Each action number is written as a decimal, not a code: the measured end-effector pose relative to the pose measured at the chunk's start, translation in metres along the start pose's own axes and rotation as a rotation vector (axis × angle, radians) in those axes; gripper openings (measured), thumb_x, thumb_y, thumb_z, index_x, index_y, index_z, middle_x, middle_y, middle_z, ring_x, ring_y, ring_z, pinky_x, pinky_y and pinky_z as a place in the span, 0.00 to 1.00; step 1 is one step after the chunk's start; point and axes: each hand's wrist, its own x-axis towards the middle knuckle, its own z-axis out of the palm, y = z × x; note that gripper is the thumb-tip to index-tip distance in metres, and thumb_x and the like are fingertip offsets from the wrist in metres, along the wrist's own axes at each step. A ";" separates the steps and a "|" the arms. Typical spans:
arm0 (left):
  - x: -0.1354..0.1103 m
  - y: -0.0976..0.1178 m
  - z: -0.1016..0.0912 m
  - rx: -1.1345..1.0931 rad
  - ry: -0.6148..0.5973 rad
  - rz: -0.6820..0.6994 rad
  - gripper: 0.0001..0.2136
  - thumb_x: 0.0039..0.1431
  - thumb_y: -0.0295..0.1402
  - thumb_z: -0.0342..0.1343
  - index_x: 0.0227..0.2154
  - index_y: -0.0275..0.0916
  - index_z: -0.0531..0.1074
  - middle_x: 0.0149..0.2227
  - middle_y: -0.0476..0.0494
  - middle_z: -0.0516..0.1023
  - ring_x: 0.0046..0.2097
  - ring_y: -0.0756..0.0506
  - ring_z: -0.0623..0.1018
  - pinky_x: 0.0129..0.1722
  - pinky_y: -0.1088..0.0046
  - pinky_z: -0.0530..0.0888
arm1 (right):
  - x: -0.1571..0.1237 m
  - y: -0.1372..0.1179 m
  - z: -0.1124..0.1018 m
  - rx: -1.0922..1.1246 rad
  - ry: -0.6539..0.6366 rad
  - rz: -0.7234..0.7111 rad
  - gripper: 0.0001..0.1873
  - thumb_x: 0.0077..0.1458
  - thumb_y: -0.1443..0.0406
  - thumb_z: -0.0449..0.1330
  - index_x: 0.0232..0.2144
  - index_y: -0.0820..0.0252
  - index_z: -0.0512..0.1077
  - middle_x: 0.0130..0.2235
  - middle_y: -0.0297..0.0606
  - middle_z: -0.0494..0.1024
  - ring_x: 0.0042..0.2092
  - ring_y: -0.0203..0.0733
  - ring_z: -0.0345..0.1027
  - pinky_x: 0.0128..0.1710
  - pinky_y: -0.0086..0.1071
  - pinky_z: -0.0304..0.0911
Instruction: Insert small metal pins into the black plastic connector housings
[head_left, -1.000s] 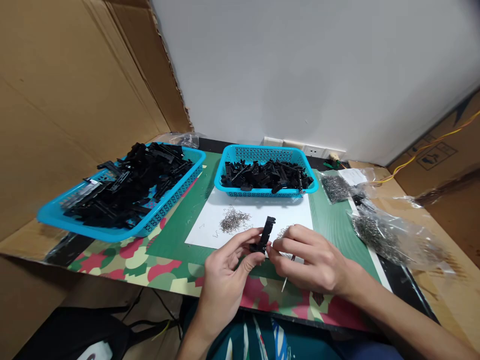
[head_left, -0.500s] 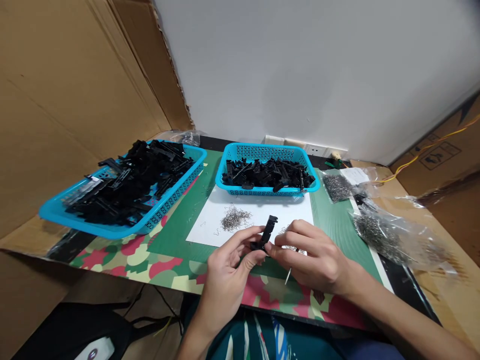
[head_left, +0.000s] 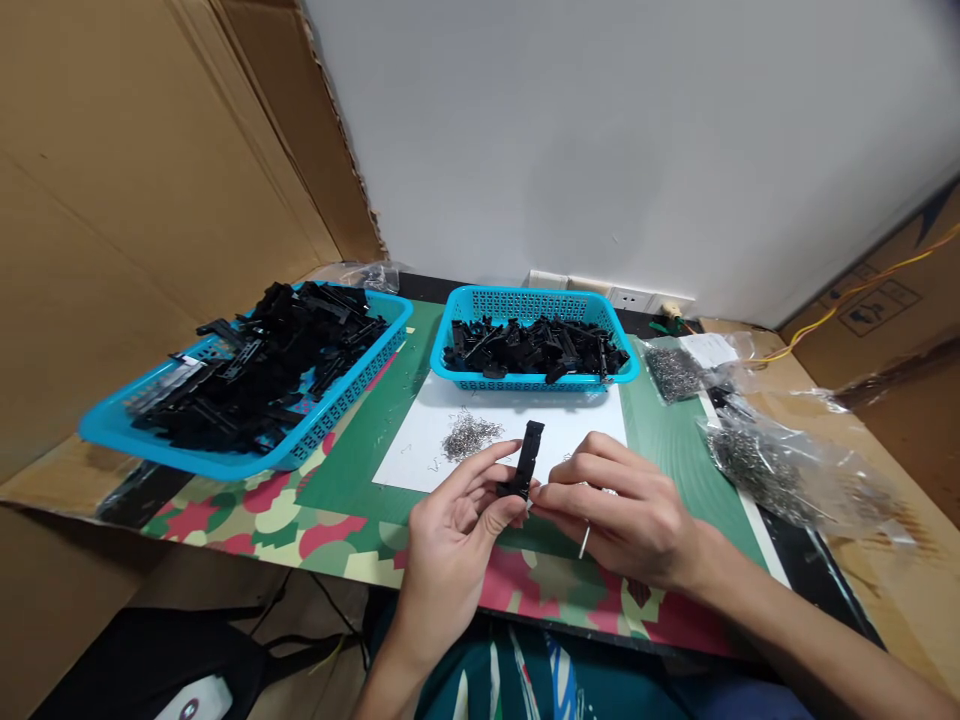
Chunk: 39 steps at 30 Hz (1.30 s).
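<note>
A narrow black plastic part [head_left: 529, 455] stands upright between the thumb and fingers of my left hand [head_left: 451, 545]. My right hand [head_left: 634, 510] is closed close beside it, its fingertips at the lower end of the part. A thin pale rod [head_left: 584, 541] sticks out below the right-hand fingers; the rest of it is hidden by them. Whether those fingertips also pinch a small spring is too small to tell. Behind my hands, a heap of small metal springs [head_left: 469, 437] lies on a white sheet of paper [head_left: 405, 455].
Two blue baskets, one at left [head_left: 300, 440] and one at the back [head_left: 536, 382], hold many black plastic parts. Clear bags of metal springs [head_left: 757, 470] lie at right. Cardboard [head_left: 150, 150] stands at left, a wall [head_left: 600, 130] behind. The green mat [head_left: 675, 430] covers the table.
The black part has turned slightly in my left hand and now shows a different face. My right fingertips have shifted a little, and the pale rod has swung slightly right.
</note>
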 end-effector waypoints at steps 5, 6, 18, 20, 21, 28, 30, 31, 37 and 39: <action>-0.002 -0.002 -0.002 0.076 0.040 0.015 0.17 0.59 0.37 0.72 0.51 0.44 0.83 0.41 0.44 0.84 0.44 0.47 0.84 0.44 0.82 0.81 | -0.001 0.001 0.001 -0.024 -0.045 0.011 0.08 0.69 0.73 0.56 0.41 0.66 0.77 0.34 0.44 0.79 0.35 0.43 0.61 0.34 0.36 0.63; -0.002 -0.002 -0.003 0.086 0.038 0.019 0.16 0.59 0.38 0.71 0.50 0.45 0.84 0.41 0.44 0.84 0.44 0.47 0.84 0.44 0.82 0.81 | -0.001 0.002 0.001 -0.028 -0.050 0.014 0.08 0.69 0.73 0.57 0.41 0.66 0.77 0.33 0.44 0.79 0.35 0.43 0.61 0.34 0.36 0.62; -0.002 0.001 -0.002 0.096 -0.038 0.030 0.09 0.65 0.34 0.66 0.47 0.44 0.84 0.40 0.45 0.85 0.37 0.47 0.84 0.38 0.79 0.83 | -0.002 0.003 0.006 0.054 -0.017 0.032 0.14 0.66 0.79 0.53 0.40 0.66 0.78 0.33 0.42 0.79 0.34 0.41 0.59 0.32 0.35 0.59; -0.002 0.000 -0.003 0.103 -0.041 0.018 0.09 0.66 0.36 0.66 0.46 0.42 0.83 0.41 0.45 0.85 0.36 0.48 0.84 0.37 0.79 0.82 | -0.001 0.004 0.004 0.049 -0.021 0.032 0.10 0.68 0.76 0.57 0.43 0.66 0.78 0.35 0.42 0.80 0.35 0.41 0.61 0.34 0.34 0.62; -0.002 0.000 -0.004 0.093 -0.037 0.009 0.09 0.67 0.38 0.65 0.46 0.42 0.82 0.41 0.45 0.85 0.35 0.49 0.84 0.37 0.79 0.82 | -0.001 0.005 0.002 0.038 -0.026 0.026 0.08 0.68 0.74 0.59 0.45 0.66 0.78 0.36 0.42 0.80 0.35 0.41 0.61 0.35 0.35 0.63; -0.004 0.001 -0.003 -0.001 -0.115 -0.080 0.11 0.73 0.44 0.56 0.45 0.44 0.67 0.32 0.51 0.77 0.31 0.51 0.77 0.34 0.79 0.74 | 0.001 0.008 -0.009 -0.151 0.004 -0.013 0.15 0.69 0.77 0.54 0.49 0.63 0.78 0.39 0.44 0.81 0.37 0.41 0.64 0.36 0.35 0.65; -0.006 0.001 -0.004 0.024 -0.177 -0.107 0.12 0.74 0.46 0.53 0.42 0.43 0.67 0.30 0.51 0.75 0.32 0.50 0.76 0.34 0.78 0.73 | 0.001 0.008 -0.011 -0.190 -0.011 -0.040 0.14 0.69 0.76 0.54 0.46 0.63 0.79 0.39 0.45 0.80 0.37 0.42 0.65 0.36 0.36 0.65; -0.006 0.001 -0.005 0.041 -0.195 -0.117 0.13 0.75 0.46 0.51 0.41 0.42 0.67 0.29 0.51 0.74 0.32 0.50 0.76 0.34 0.77 0.73 | 0.000 0.009 -0.011 -0.200 -0.018 -0.053 0.14 0.69 0.76 0.54 0.45 0.63 0.79 0.39 0.46 0.80 0.37 0.43 0.66 0.36 0.36 0.65; -0.001 0.000 -0.005 0.358 -0.136 0.075 0.09 0.73 0.42 0.56 0.48 0.44 0.72 0.45 0.45 0.78 0.45 0.46 0.77 0.46 0.72 0.73 | -0.004 0.023 -0.012 -0.239 -0.038 0.010 0.15 0.69 0.77 0.53 0.44 0.62 0.78 0.39 0.43 0.80 0.37 0.42 0.64 0.37 0.36 0.64; 0.001 -0.001 -0.003 0.486 -0.094 0.174 0.08 0.70 0.38 0.60 0.48 0.44 0.74 0.47 0.45 0.77 0.46 0.45 0.77 0.47 0.70 0.73 | -0.005 0.028 -0.010 -0.244 -0.031 0.020 0.14 0.69 0.78 0.54 0.44 0.62 0.78 0.39 0.43 0.80 0.37 0.42 0.63 0.37 0.36 0.63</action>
